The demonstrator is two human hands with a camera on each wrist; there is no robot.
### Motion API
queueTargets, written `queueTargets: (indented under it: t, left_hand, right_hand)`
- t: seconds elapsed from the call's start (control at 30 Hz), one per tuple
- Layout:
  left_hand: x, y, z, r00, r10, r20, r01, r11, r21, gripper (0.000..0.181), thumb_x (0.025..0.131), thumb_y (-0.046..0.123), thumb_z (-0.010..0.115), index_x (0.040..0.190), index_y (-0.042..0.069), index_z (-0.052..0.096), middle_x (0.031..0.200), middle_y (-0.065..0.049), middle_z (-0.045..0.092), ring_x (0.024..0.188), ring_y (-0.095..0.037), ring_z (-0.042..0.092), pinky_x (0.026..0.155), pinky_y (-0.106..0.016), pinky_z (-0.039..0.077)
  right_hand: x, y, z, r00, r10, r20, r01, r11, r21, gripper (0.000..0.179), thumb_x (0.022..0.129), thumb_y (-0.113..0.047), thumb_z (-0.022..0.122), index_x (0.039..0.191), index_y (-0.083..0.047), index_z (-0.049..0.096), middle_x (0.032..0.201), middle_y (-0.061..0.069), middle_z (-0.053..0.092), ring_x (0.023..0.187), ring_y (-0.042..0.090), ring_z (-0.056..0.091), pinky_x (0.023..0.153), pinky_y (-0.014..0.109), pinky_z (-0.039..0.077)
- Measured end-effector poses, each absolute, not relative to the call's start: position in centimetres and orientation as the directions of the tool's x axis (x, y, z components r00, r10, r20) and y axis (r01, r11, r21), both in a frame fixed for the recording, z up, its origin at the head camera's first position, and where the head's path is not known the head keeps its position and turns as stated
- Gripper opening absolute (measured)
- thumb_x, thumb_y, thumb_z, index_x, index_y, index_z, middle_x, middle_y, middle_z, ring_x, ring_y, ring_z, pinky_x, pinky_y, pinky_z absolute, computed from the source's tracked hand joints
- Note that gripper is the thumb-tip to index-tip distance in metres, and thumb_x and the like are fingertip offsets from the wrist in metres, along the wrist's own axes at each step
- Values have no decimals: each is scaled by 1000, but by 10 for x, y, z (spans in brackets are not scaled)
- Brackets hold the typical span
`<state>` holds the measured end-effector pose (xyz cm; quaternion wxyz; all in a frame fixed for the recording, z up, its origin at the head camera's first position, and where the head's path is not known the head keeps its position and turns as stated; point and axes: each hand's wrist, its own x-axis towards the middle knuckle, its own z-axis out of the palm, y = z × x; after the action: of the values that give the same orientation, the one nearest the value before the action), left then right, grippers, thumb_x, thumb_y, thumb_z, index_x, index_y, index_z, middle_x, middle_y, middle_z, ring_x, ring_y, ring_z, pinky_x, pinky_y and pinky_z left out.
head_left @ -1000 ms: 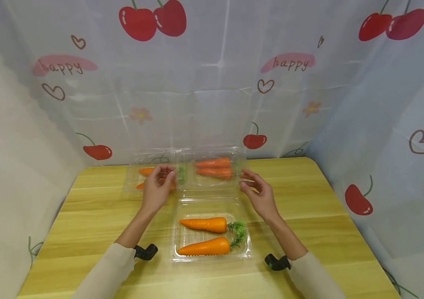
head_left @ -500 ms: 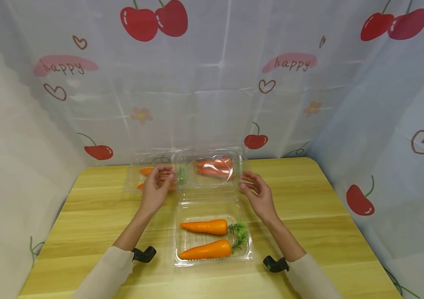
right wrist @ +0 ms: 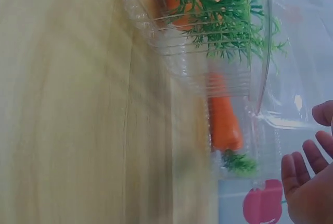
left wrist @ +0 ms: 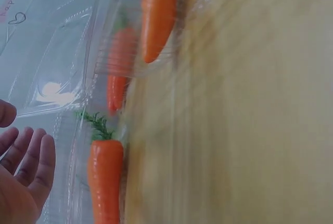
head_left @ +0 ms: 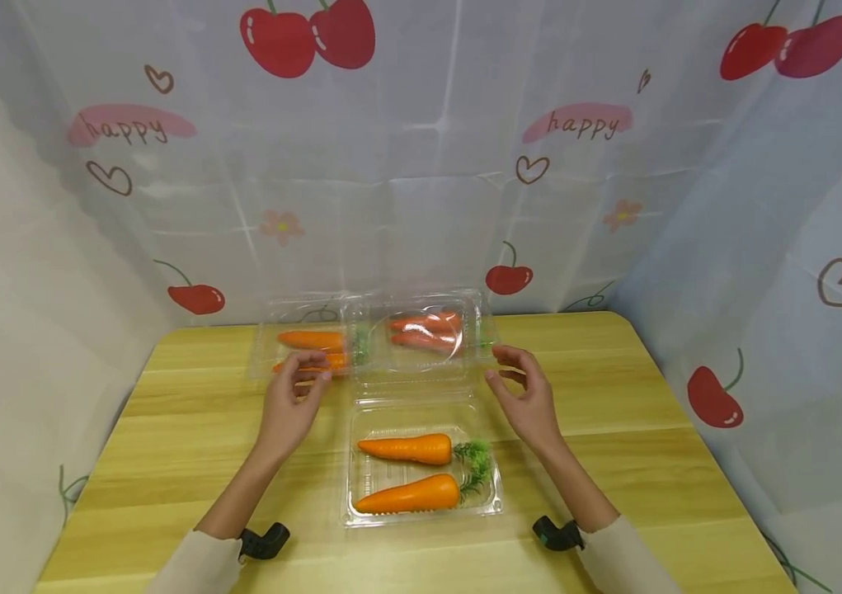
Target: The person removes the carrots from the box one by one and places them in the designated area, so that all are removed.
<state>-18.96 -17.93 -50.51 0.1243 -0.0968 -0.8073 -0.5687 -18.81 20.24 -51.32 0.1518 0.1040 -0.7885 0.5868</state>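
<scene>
A clear plastic clamshell box (head_left: 350, 521) sits open in the middle of the table, holding two orange carrots (head_left: 409, 495) with green tops. Its lid (head_left: 421, 375) leans back from the hinge, with glare on it, and overlaps two redder carrots (head_left: 428, 340) behind. My left hand (head_left: 293, 408) is beside the lid's left side, fingers loosely bent with nothing between them. To the right of the lid, my right hand (head_left: 530, 404) is likewise relaxed, thumb and fingers apart. Both wrist views show bent fingers of the left hand (left wrist: 26, 177) and right hand (right wrist: 312, 182) holding nothing.
Another clear box (head_left: 261, 363) with two carrots (head_left: 309, 340) is at the back left, partly behind my left hand. The wooden table (head_left: 190, 429) meets a cherry-print curtain (head_left: 421, 223) at the back and on both sides. A black wrist camera (head_left: 266, 542) sits at my left cuff.
The lid shifted slightly early on, and glare appeared on it. Since then both hands have moved off its sides, the left one toward me and leftward, the right one slightly rightward.
</scene>
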Motion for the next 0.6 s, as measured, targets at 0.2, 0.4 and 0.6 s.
queueTargets:
  t: [0.2, 0.4, 0.6]
  left_hand:
    - [-165, -185, -508, -974, 60, 216, 222, 392, 893, 27, 109, 26, 66, 132, 11, 66, 127, -17, 72, 106, -13, 71, 88, -25, 60]
    - [-149, -186, -509, -984, 155, 87, 145, 421, 895, 32, 109, 29, 67, 135, 9, 65, 131, -15, 71, 107, -18, 71, 88, -23, 59]
    - [-142, -185, -511, -977, 209, 34, 118, 402, 908, 33, 108, 28, 69, 134, 8, 64, 118, -11, 71, 99, -29, 73, 79, -24, 60]
  right_hand:
    - [-177, 194, -505, -873, -209, 441, -487, 434, -758, 29, 102, -12, 76, 130, -14, 71, 129, 10, 73, 117, 30, 67, 97, 41, 60]
    - [-165, 180, -494, -807, -502, 309, -578, 568, -586, 30, 102, -26, 77, 130, -17, 71, 127, 1, 74, 115, 22, 67, 95, 42, 61]
    - [-156, 165, -483, -773, -632, 47, -572, 664, -481, 36, 105, -34, 73, 137, -16, 68, 137, -1, 69, 124, 23, 67, 106, 44, 59]
